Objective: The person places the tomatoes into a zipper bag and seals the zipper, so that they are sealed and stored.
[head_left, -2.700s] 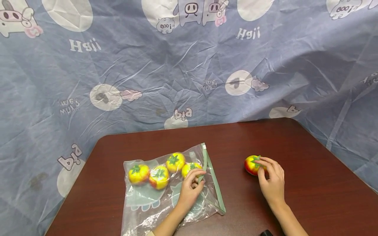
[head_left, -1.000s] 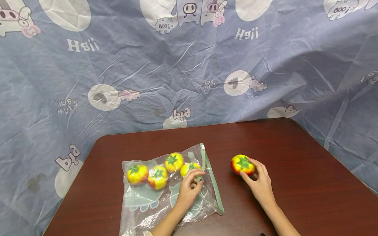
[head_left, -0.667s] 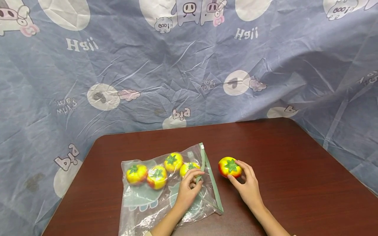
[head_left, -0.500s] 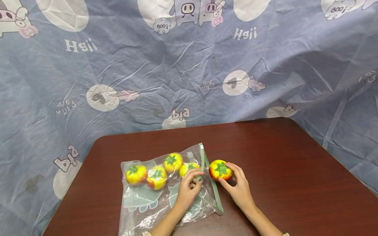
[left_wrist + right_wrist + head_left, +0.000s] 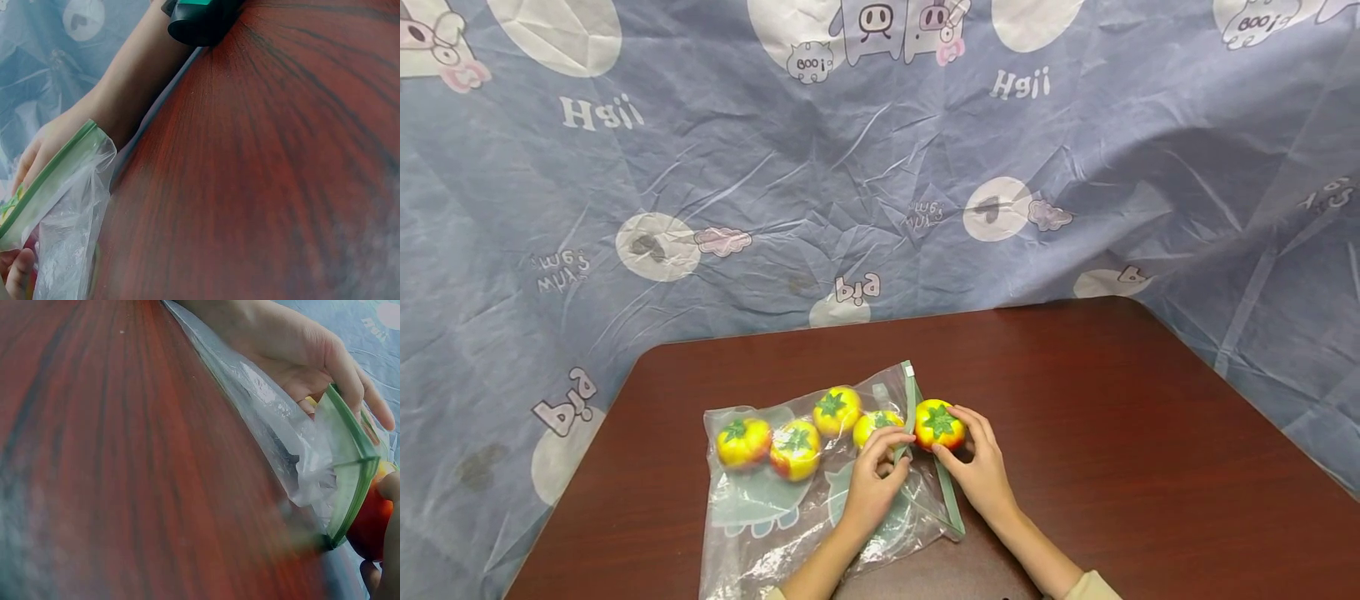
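Observation:
My left hand pinches the green-edged opening of a clear zip bag lying on the table. Inside the bag are several yellow-red fruits with green star-shaped calyxes, like tomatoes or persimmons. One more such fruit is held between the thumb and fingers of my right hand, right at the bag's mouth. In the right wrist view, this fruit is beside the green zip rim, which stands parted. My left fingers partly cover the nearest bagged fruit.
The dark red-brown table extends to the right and behind the bag. A blue printed cloth hangs along its back and sides. A white slider sits at the far end of the zip.
My right hand has taken hold of the lone fruit and carried it left from the table's right part to the bag's opening. My left hand has kept its pinch on the bag.

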`<state>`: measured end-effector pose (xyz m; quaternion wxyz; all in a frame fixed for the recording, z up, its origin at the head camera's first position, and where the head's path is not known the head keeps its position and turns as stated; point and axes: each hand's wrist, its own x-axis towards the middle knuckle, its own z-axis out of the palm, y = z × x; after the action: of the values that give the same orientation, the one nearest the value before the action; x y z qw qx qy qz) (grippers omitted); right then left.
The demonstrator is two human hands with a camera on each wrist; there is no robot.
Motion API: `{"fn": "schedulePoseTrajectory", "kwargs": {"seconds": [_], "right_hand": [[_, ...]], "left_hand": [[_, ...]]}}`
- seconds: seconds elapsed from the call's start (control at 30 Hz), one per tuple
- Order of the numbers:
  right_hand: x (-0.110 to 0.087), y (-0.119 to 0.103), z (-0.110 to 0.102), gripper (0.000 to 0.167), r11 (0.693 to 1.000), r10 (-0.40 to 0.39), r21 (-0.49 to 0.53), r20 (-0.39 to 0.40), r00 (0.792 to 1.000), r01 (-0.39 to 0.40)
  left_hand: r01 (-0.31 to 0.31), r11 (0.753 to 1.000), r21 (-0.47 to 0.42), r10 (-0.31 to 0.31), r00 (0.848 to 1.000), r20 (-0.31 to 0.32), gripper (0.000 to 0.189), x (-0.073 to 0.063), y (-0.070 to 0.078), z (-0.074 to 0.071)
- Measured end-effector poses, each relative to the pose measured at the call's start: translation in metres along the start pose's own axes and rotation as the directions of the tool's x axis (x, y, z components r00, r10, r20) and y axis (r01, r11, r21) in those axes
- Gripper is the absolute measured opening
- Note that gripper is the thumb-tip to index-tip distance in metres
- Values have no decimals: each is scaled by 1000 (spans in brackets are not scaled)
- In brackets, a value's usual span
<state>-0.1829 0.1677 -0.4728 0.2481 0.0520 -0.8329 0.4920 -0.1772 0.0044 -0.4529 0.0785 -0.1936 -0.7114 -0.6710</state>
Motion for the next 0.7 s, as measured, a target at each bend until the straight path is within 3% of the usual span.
{"fn": "schedulePoseTrajectory", "kwargs": {"seconds": [0.3, 0.7], "right_hand": [[-2, -37, -4, 50, 999, -34, 26, 28, 999, 33], [0, -42, 4, 50, 997, -35, 78, 112, 993, 26]], "left_hand": [[-45, 998, -32, 45, 999, 4, 22, -3, 11, -2], [-83, 996, -37, 84, 996, 16, 21, -4, 10, -2]]}}
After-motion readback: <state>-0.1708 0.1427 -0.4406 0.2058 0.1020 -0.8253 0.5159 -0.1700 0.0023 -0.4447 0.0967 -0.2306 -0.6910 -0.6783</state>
